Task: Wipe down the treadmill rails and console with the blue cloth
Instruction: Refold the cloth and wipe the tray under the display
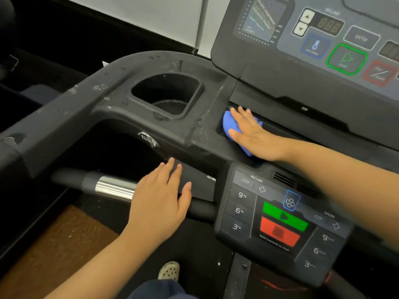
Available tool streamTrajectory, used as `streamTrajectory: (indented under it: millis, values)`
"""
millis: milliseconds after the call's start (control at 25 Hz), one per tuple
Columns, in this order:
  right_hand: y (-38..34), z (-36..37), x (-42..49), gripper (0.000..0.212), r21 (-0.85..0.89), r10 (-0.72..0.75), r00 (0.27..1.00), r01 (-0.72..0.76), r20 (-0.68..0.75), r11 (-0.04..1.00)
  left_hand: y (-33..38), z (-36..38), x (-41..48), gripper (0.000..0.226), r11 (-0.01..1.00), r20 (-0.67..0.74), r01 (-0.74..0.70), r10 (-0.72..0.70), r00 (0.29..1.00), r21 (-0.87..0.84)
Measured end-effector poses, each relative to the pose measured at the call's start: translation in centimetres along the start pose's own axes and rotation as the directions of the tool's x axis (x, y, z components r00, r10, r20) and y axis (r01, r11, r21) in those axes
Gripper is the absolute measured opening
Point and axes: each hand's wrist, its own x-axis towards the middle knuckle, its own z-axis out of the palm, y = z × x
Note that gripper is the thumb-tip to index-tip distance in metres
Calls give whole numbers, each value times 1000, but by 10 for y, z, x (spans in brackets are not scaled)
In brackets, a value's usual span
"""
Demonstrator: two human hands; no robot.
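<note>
We take the cup holder (166, 93) as our landmark: a deep D-shaped well sunk in the dark treadmill console (133, 67), its raised lip running all the way round. Just right of it, and a little nearer to us, the console drops into a shallow recessed tray (280, 128), and there our right hand (254, 134) lies flat on the blue cloth (231, 124), fingers (243, 114) spread and pressing the cloth down rather than pinching it. The cloth is bunched against the tray's left wall, showing past our fingertips and again below the heel of the hand. The tray stretches on rightward as an open strip away from the holder, under the overhanging edge of the upper display panel (313, 39). Below the holder, our left hand (159, 197) rests palm down over the black handlebar (200, 210), beside its chrome grip sensor (114, 187), fingers loosely spread and holding nothing, their tips touching the console's front face. Below and right of the holder sits the lower keypad (280, 221) with its green and red buttons, close under our right forearm. Left of the holder the side rail (56, 126) slopes down and away, its top speckled with pale marks and droplets. Far below, a perforated shoe (169, 270) shows beside a strip of brown floor (54, 244).
</note>
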Motion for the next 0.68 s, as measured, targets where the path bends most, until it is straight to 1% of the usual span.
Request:
streamTrajectory:
  millis: [80,120,160,200,240,280,320,360,400,440,480,520,560,600,640,680]
  values:
    - [-27,10,22,61,113,74,990,-60,-122,992,-1,3,1,50,999,-51,-41,42,998,12]
    - [-41,16,31,59,212,156,964,-110,-214,971,-2,1,1,49,998,-76,-59,60,995,17]
    - [-53,21,39,57,337,264,917,-157,-298,928,-1,-2,3,46,998,-93,-66,67,993,20]
    - [-66,25,46,54,461,365,862,-181,-351,869,0,-5,3,43,997,-98,-69,71,993,23]
    - [-76,28,50,53,519,406,827,-167,-388,838,0,-7,4,40,997,-99,-77,79,992,28]
    - [-83,31,49,52,492,362,836,-130,-412,861,1,-7,4,38,996,-106,-86,88,990,26]
    - [-85,33,46,53,378,235,878,-67,-417,923,0,-6,4,37,995,-117,-94,95,989,21]
    - [-85,33,43,53,229,80,915,14,-395,973,-1,-5,4,37,995,-126,-98,99,987,16]
    - [-85,29,39,54,100,-58,939,97,-338,990,-2,-5,5,37,995,-127,-98,99,987,13]
    - [-81,21,31,55,29,-148,960,159,-237,987,-2,-5,6,38,995,-120,-98,100,988,18]
    - [-69,11,22,56,20,-204,973,207,-107,978,-2,-5,6,39,995,-116,-101,103,988,26]
    - [-54,-1,11,56,47,-239,971,237,29,970,-2,-5,5,39,994,-115,-106,109,987,31]
    - [-36,-12,-2,55,61,-272,951,266,146,962,-1,-5,5,39,993,-112,-112,115,987,34]
    - [-17,-22,-14,54,88,-279,932,266,230,960,-2,-6,5,39,993,-105,-114,117,988,37]
    - [2,-30,-26,51,135,-250,928,220,276,966,-2,-7,5,39,992,-101,-116,119,988,40]
    - [19,-36,-37,50,196,-205,935,152,289,969,-2,-6,5,38,992,-104,-121,125,987,43]
